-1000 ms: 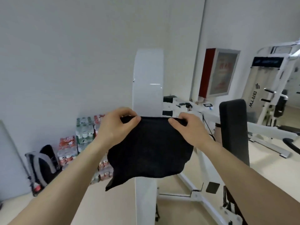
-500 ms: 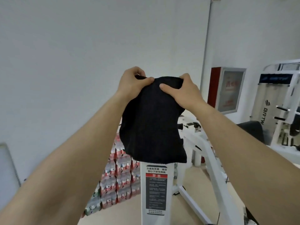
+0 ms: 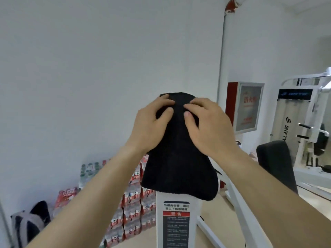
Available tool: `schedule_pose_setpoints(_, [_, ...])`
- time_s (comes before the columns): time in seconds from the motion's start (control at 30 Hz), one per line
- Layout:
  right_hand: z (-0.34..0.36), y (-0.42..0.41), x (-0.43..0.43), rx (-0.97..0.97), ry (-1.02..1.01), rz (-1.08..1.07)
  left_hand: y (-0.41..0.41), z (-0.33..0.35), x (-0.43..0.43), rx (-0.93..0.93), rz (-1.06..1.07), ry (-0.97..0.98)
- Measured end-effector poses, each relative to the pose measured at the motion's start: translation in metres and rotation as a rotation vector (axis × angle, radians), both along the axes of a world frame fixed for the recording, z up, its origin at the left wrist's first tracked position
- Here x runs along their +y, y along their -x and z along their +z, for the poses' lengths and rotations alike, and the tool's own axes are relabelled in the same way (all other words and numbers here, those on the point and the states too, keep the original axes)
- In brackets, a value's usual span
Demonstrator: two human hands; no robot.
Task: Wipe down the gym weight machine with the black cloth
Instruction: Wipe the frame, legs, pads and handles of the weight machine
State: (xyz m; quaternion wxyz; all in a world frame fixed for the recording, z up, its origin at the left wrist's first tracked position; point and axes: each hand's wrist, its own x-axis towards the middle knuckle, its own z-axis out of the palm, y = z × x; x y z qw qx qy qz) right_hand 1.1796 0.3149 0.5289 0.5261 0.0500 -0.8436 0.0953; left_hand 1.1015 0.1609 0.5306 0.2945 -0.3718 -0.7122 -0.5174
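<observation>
The black cloth [image 3: 179, 163] is draped over the top of the white upright column of the weight machine [image 3: 176, 221] and hides its upper end. My left hand [image 3: 151, 125] presses on the cloth's upper left with fingers spread flat. My right hand [image 3: 208, 127] presses on the upper right the same way. The fingertips of both hands nearly meet at the cloth's top. Below the cloth's hem the column shows a black and red warning label [image 3: 176, 228].
Stacked packs of bottled water [image 3: 129, 208] stand against the wall at lower left, with a backpack [image 3: 29, 224] further left. A black padded seat back [image 3: 275, 169] and a second white machine [image 3: 300, 122] are at right. A red wall cabinet [image 3: 244, 106] hangs behind.
The cloth went from hanging pinched by its top edge to lying draped over the column's top. Both hands changed from pinching to pressing flat on it.
</observation>
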Motion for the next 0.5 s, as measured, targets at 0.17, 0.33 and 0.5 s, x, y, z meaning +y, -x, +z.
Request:
schedule_pose_setpoints(0.17, [0.006, 0.015, -0.016, -0.339, -0.030, -0.004, 0.025, 0.016, 0.011, -0.131, -0.230, 0.081])
schedule_pose_setpoints(0.33, [0.056, 0.044, -0.013, -0.506, -0.043, -0.084, 0.060, 0.056, 0.022, -0.333, -0.300, 0.121])
schedule_pose_setpoints(0.5, [0.021, 0.022, -0.037, -0.402, -0.075, -0.242, 0.059, 0.015, 0.019, -0.152, -0.453, -0.133])
